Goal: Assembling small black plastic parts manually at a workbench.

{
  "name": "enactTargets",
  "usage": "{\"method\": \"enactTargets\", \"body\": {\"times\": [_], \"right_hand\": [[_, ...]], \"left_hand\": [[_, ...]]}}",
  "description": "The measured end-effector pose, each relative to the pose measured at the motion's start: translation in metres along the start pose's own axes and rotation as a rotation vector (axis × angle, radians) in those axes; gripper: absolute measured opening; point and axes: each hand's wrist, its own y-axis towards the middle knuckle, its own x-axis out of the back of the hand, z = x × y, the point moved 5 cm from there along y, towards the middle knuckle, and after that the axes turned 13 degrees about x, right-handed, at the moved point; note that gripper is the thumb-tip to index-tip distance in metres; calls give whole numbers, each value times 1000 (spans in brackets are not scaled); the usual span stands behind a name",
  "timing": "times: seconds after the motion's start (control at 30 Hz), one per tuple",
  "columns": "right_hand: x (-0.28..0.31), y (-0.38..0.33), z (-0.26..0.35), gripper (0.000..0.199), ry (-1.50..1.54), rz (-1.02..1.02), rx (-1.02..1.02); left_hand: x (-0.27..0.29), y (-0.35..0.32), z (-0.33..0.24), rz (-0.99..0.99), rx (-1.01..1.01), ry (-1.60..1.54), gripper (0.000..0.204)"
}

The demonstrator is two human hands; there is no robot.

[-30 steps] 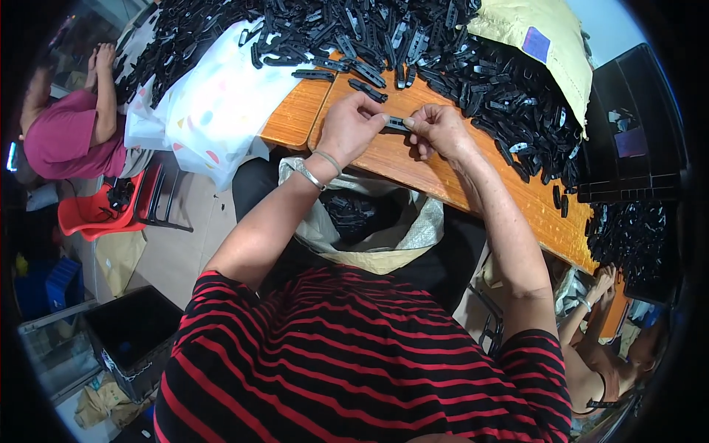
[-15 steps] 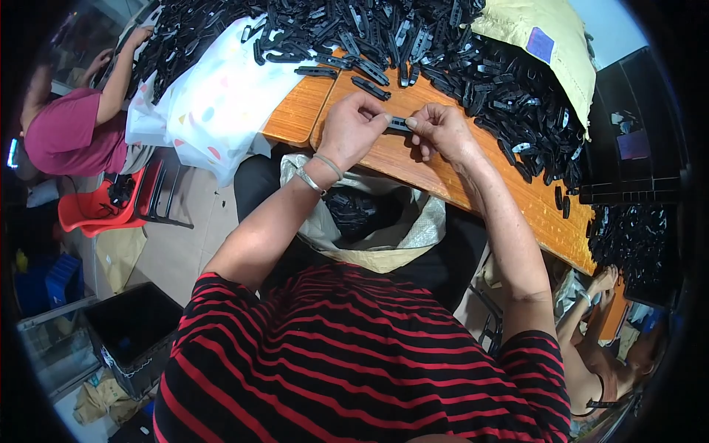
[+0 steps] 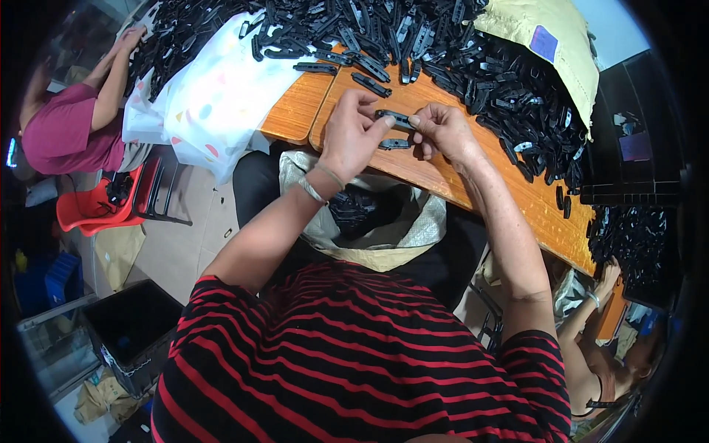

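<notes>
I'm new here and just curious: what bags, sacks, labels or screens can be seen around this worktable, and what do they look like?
White plastic bag: left end of table, pastel spots.
Tan sack: far right of table, over the black parts.
Label: purple-blue rectangle on that sack.
Woven sack: open under the table edge, beige, black parts inside.
Screens: none visible.

Small black part [image 3: 394, 116] pinched between left hand [image 3: 353, 133] and right hand [image 3: 442, 130]; its ends covered by the fingertips, shape too small to make out; second black piece [image 3: 394, 144] below it half hidden under the right hand's fingers; contents of the woven sack [image 3: 413, 232] in the lap dark, indistinct, partly behind the left forearm; heap of black parts [image 3: 473, 52] cut off at the top edge; person in the maroon shirt [image 3: 63, 129] clipped by the dark rim at left; another person's hand [image 3: 609, 277] at lower right, blurred, body lost in the rim.
</notes>
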Motion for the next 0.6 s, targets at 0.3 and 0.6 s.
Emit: {"method": "enactTargets", "body": {"times": [0.3, 0.6], "right_hand": [[21, -14, -5, 15, 139, -158, 63], [18, -14, 2, 16, 93, -175, 50]], "left_hand": [[-15, -31, -28, 45, -439, 484, 12], [-14, 0, -34, 27, -704, 481, 13]]}}
